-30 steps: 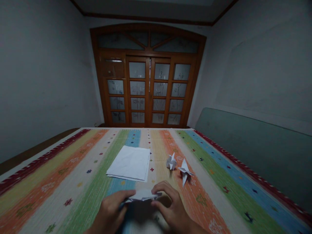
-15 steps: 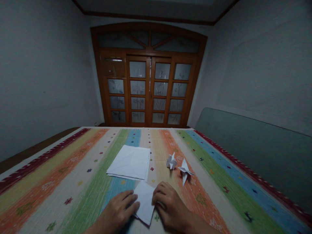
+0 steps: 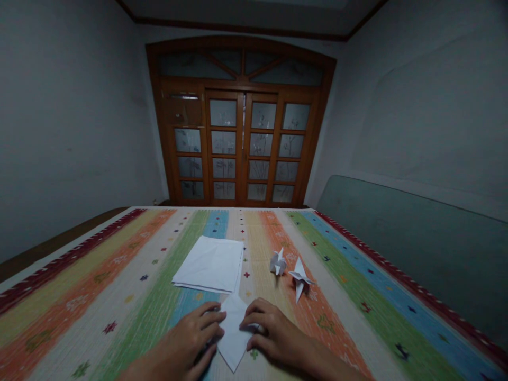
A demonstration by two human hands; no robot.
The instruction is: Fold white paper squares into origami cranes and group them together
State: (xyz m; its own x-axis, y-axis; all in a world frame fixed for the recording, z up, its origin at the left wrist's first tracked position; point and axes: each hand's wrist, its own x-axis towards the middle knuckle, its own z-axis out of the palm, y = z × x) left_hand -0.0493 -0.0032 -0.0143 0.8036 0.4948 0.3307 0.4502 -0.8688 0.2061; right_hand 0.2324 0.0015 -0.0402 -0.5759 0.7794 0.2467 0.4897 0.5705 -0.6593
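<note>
A folded white sheet of paper lies flat on the striped cloth, one pointed corner toward me. At its left edge is my left hand, fingers spread and fingertips touching the paper. My right hand is closed at the paper's right side, thumb and fingers pinching a flap that sticks out to the right. Part of this flap is hidden under the fingers. Beyond my hands lies a small stack of white paper sheets, close to the folded sheet's far corner.
Two folded white paper figures stand to the right: a smaller one and a star-like, pointed one. A striped tablecloth covers the table. Past the far edge are wooden doors; a pale green panel stands at the right.
My right fingers have moved left over the paper, and a flap now shows under them. My left hand has shifted slightly, its thumb lower and farther from the fingers.
</note>
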